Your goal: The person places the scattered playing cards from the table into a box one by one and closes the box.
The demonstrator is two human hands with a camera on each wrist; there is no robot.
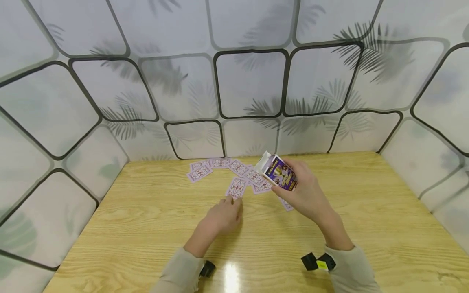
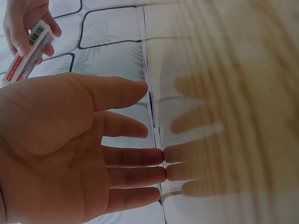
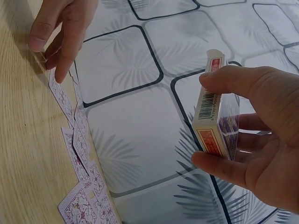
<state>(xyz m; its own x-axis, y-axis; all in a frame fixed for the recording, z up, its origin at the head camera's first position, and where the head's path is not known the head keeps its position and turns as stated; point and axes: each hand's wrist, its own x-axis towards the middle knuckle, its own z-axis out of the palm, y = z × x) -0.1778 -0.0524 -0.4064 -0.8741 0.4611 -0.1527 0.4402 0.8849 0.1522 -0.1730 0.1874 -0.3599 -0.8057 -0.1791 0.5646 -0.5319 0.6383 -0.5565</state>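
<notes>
My right hand [image 1: 311, 195] grips a purple and white playing-card box [image 1: 281, 174] above the table, tilted, with its white top flap raised toward the left. In the right wrist view, thumb and fingers clasp the box [image 3: 210, 105] by its edges, and a barcode shows on one narrow side. My left hand [image 1: 223, 215] reaches down to the near end of a face-down card [image 1: 236, 187] with a purple patterned back. Its fingers [image 2: 135, 157] are extended in the left wrist view, their tips at the table surface. The thumb stands apart from them.
Several more face-down cards [image 1: 200, 173] lie scattered and partly overlapping in an uneven row toward the back of the wooden table [image 1: 146, 228]. One card [image 1: 287, 204] is partly hidden below the right hand. A patterned cloth wall [image 1: 250, 85] rises behind the table and along both sides.
</notes>
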